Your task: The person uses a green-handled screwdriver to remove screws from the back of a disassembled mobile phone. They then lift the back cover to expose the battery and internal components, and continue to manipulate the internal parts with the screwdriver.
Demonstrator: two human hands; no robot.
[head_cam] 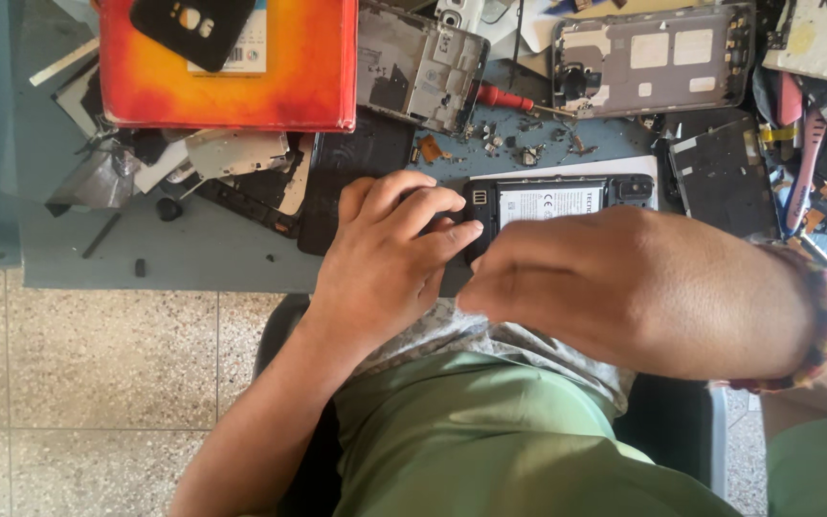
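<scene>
Head view shows you seated at a grey worktable (184, 254) strewn with phone parts. At far left, a flat orange-red cardboard box (232, 86) lies shut, a black plastic phone back cover (193, 29) resting on top; what the box holds cannot be seen. Just right of it lies a bare grey metal phone frame (423, 67), then a red-handled screwdriver (504, 98) beside loose screws and scraps (509, 139).

Your left hand (390, 254) presses its fingers, curled close together, onto the left end of the opened black smartphone with its white-labelled battery exposed (552, 201), which lies at the table's near edge on a white sheet. Your right hand (643, 287), a beaded band on the wrist, covers the phone's lower edge; its fingertips are hidden, so you cannot tell how it grips.

You seem to be working at the phone's open back, steadying it. A careful, small-force move at that edge seems called for.

Further right lies a second grey phone chassis (653, 57) and a black panel (720, 177).
</scene>
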